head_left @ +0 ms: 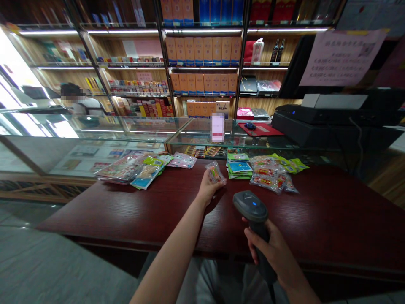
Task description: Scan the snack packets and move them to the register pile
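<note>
At the table (133, 211), left hand (209, 186) holds packet (214, 168) (print unreadable)

Dark red-brown wooden table (126, 211), glossy; green-and-blue packet stack (239, 166) on it as landmark; right of stack, clear packets with red-and-yellow labels (267, 175), heaped; behind those, farther right of stack, bright green packets (297, 164); left of stack, pale pinkish packets (182, 160); farther left, blue-and-green packets (151, 171) overlapping a pile of clear bags (118, 169).

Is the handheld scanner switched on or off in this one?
On, it appears: a blue light glows on top of the handheld scanner gripped in the right hand.
</note>
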`<state>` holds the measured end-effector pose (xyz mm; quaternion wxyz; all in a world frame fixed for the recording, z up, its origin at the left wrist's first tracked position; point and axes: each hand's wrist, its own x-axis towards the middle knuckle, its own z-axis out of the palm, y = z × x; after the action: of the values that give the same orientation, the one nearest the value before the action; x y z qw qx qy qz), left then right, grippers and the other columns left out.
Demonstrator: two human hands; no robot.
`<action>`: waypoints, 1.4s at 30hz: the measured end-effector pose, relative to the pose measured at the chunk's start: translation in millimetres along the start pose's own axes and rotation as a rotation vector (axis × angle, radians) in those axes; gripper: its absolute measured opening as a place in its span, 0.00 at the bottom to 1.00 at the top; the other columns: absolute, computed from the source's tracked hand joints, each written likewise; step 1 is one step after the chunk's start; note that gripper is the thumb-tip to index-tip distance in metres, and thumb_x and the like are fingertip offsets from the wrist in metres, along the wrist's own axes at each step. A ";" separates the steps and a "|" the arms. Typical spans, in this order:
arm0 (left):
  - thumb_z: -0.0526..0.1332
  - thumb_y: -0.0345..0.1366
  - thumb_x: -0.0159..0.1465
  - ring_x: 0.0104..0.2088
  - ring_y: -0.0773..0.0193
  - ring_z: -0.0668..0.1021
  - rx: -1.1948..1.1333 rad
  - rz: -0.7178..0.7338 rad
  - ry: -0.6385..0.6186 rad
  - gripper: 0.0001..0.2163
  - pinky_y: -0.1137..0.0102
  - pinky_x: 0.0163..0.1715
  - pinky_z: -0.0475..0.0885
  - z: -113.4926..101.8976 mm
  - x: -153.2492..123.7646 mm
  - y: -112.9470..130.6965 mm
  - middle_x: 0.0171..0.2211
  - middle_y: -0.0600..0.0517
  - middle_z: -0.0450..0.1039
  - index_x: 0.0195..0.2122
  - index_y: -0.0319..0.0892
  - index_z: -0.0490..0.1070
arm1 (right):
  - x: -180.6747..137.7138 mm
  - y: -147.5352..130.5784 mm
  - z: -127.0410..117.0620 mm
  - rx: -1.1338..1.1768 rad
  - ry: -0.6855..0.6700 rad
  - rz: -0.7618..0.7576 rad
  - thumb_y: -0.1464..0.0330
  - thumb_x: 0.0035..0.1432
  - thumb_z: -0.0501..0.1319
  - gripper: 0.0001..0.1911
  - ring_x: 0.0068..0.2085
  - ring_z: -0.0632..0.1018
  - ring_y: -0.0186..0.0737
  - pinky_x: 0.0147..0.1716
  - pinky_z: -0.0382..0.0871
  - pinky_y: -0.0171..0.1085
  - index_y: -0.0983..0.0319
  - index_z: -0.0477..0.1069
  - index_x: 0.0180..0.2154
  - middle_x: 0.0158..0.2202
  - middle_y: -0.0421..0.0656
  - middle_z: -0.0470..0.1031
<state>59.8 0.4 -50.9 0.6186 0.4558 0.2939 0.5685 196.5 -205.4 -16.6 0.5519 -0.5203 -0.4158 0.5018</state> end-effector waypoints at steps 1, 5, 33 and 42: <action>0.75 0.30 0.39 0.34 0.63 0.80 -0.008 0.010 -0.005 0.39 0.65 0.40 0.76 0.1 -0.2 0.2 0.35 0.54 0.74 0.53 0.44 0.60 | -0.2 -0.1 0.0 0.003 -0.001 0.002 0.52 0.49 0.68 0.27 0.14 0.66 0.30 0.11 0.61 0.29 0.63 0.68 0.44 0.17 0.31 0.66; 0.75 0.33 0.42 0.31 0.62 0.81 -0.015 0.016 -0.010 0.33 0.65 0.35 0.77 1.5 -1.3 3.1 0.32 0.55 0.74 0.47 0.42 0.61 | -0.1 -0.1 0.1 0.011 -0.007 0.009 0.53 0.49 0.68 0.27 0.14 0.66 0.29 0.12 0.62 0.28 0.63 0.68 0.44 0.17 0.31 0.67; 0.72 0.29 0.44 0.27 0.63 0.81 0.071 -0.079 0.018 0.23 0.70 0.30 0.78 8.0 -3.2 8.8 0.30 0.49 0.77 0.39 0.39 0.64 | 7.0 2.6 1.1 -0.004 -0.046 0.017 0.52 0.49 0.68 0.25 0.13 0.65 0.29 0.11 0.61 0.28 0.62 0.68 0.41 0.17 0.30 0.67; 0.63 0.29 0.50 0.31 0.58 0.82 0.045 -0.104 -0.029 0.17 0.67 0.32 0.78 6.1 -0.9 9.3 0.33 0.47 0.78 0.42 0.39 0.64 | 12.2 -7.6 7.3 -0.017 -0.068 0.041 0.52 0.50 0.67 0.24 0.12 0.63 0.27 0.11 0.59 0.27 0.62 0.68 0.40 0.16 0.30 0.65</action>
<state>60.9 -2.4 -40.2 0.6410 0.4621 0.3210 0.5221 192.0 -191.8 -9.0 0.5226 -0.5163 -0.4276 0.5268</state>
